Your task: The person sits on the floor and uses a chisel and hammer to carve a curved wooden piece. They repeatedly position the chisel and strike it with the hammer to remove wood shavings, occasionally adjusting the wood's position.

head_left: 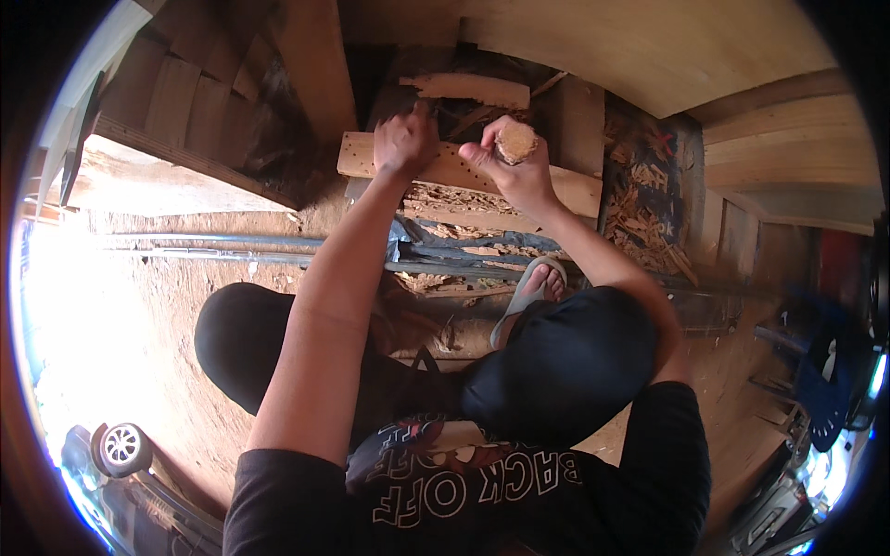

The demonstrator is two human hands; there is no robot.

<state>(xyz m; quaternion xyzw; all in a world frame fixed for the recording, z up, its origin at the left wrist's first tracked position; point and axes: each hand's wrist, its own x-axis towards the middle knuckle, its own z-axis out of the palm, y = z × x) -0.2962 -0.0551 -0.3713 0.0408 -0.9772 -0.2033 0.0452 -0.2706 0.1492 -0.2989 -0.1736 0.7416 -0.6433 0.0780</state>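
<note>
Plank [565, 188]: pale wood, straight, squared edges, dotted with small dark holes, lying crosswise in front of the person, under and between the hands. Boards [450, 206] just below it are flaky, eaten-looking, ragged. Offcut [487, 91] beyond it: slightly curved, one edge rough. Chips [644, 190] piled to the right, thin and splintery. Pipes [269, 252] nearer the person: smooth, round, grey.

Left hand [406, 141]: fingers curled, knuckles up, at the plank's left part. Can't tell if it grips anything; fingertips out of sight.

Right hand [521, 176]: wrapped round a stick [516, 142] above the plank, thumb sticking out left. Stick seen end-on: roundish, tan, fibrous face.

Stick's length is hidden by the fist. Gap beyond the plank is too dark to read. Left rim is blown out; wheel [121, 447] lower left, what it belongs to unclear.
</note>
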